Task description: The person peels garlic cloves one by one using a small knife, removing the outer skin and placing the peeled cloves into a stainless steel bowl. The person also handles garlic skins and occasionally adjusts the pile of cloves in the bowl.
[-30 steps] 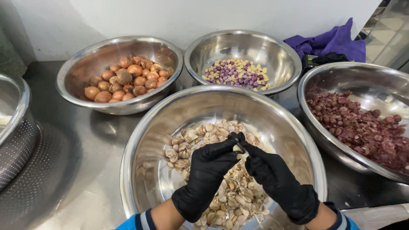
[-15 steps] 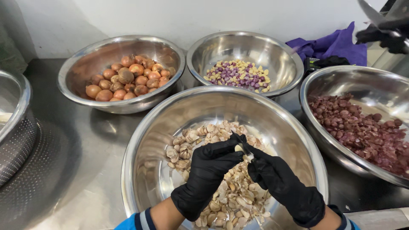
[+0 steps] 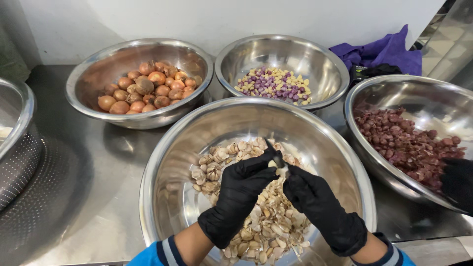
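My hands have dropped lower in frame since before; left hand (image 3: 241, 194) and right hand (image 3: 315, 199) pinch a garlic clove (image 3: 282, 170), its axis unclear, over the bowl (image 3: 167, 162).

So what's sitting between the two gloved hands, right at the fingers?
In the head view, a pale garlic clove sits pinched between left hand and right hand.

Bowl w/ onions (image 3: 140, 88), mixed-kernel bowl (image 3: 281, 61), purple cloth (image 3: 382, 49), colander (image 3: 15, 143).
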